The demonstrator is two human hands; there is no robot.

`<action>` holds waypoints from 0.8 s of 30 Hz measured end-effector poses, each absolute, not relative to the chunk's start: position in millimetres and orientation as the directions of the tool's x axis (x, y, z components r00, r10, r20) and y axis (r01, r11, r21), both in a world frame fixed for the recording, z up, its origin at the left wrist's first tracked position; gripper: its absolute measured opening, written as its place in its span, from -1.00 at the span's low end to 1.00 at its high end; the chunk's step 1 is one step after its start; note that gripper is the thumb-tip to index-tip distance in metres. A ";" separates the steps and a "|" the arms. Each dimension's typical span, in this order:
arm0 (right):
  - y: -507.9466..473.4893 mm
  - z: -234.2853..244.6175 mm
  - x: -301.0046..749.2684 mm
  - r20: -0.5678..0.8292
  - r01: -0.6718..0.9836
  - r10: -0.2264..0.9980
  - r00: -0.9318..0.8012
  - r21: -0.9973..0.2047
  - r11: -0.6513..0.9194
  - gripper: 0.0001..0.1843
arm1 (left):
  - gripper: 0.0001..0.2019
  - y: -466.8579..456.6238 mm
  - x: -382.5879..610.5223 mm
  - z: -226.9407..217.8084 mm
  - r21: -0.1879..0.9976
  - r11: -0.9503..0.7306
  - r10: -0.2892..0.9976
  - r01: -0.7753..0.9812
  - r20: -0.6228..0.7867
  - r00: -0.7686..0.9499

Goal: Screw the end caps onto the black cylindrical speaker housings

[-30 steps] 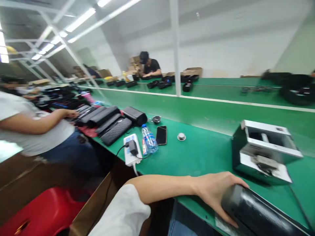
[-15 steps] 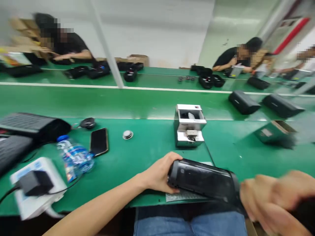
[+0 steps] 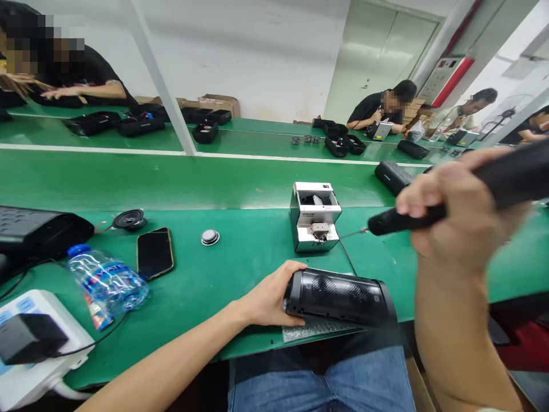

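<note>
My left hand [image 3: 274,294] grips the left end of a black portable speaker [image 3: 341,292], thumb above and fingers below. The speaker lies at the table's front edge, partly over a sheet of bubble wrap [image 3: 291,333]. Raised at the right, my right hand [image 3: 458,206] is wrapped round a black electric screwdriver [image 3: 521,171]. Its thin bit points left, its tip close to the front of a white and dark screw feeder box [image 3: 317,217]; whether it touches cannot be made out. A cable runs from the box down behind the speaker.
Left of me are a phone [image 3: 155,253], a plastic bottle [image 3: 109,280], a round metal part [image 3: 210,237], a loose speaker driver [image 3: 128,219] and a power strip [image 3: 43,343] with a black plug. Several co-workers sit across the bench, among black speaker housings [image 3: 206,131].
My right hand has risen from the speaker's right end, bringing the screwdriver up near the feeder box. The speaker has rolled a little, showing its perforated face. My view has shifted right.
</note>
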State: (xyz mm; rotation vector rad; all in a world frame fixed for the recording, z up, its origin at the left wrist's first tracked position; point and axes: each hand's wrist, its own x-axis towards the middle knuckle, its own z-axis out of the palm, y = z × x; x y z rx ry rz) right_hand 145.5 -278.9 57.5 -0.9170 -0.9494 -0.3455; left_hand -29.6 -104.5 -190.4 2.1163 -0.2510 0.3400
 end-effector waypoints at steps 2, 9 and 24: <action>-244.4 49.8 154.1 0.837 0.630 0.118 0.534 -0.487 0.605 -0.79 | 0.16 -104.5 -30.0 -189.9 0.792 -0.529 -0.046 -0.305 0.332 0.942; -200.8 32.8 175.4 0.797 0.638 0.238 0.555 -0.592 0.493 -0.83 | 0.17 -104.1 -30.2 -190.6 0.775 -0.531 -0.065 -0.342 0.366 0.928; -193.7 35.6 187.6 0.781 0.523 0.469 0.412 -0.624 0.581 -0.85 | 0.13 -104.3 -31.0 -186.7 0.783 -0.528 -0.065 -0.328 0.347 0.935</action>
